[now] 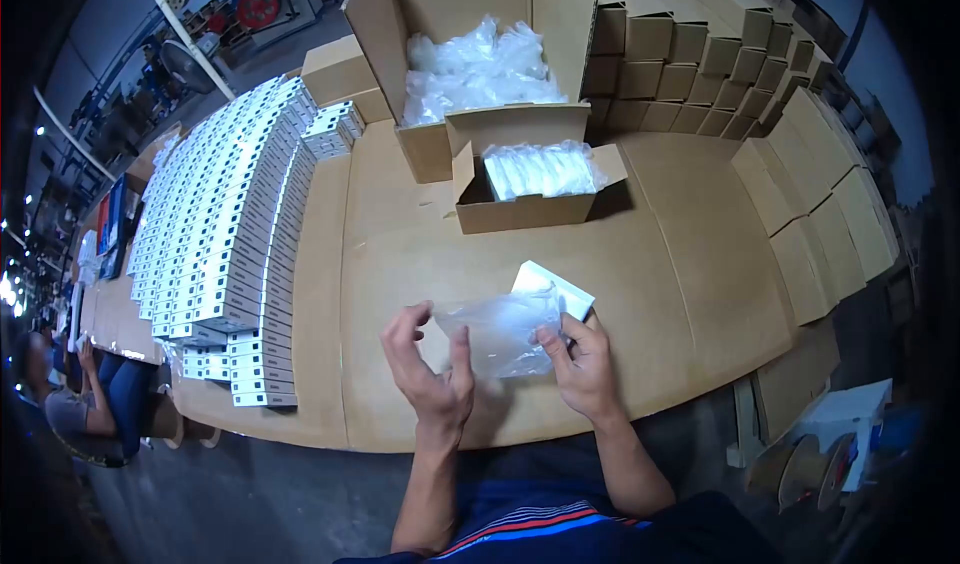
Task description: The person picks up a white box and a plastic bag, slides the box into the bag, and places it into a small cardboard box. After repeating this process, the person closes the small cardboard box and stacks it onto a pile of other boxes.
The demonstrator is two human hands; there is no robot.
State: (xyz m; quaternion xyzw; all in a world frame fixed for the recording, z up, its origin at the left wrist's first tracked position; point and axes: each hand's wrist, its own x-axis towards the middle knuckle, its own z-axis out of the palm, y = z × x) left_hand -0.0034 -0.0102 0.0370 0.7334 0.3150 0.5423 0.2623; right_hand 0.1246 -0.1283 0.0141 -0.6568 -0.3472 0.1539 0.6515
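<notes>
My right hand (582,369) is closed, its thumb pinching a clear plastic bag (495,336) near the bag's right end. Behind the bag, a flat white box (560,286) rests against the fingers of that same hand, partly covered by the film. My left hand (430,364) is at the other end of the bag, thumb and fingers spread apart and holding nothing. Ahead of both hands stands an open cardboard carton (525,214) containing a row of plastic-wrapped white items (540,169).
A large open carton (425,154) of crumpled clear bags (480,69) stands at the back. Stacked small white boxes (215,234) fill the table's left side. Brown cartons (690,54) are piled back right, with more (825,204) along the right edge. A seated person (85,404) is far left.
</notes>
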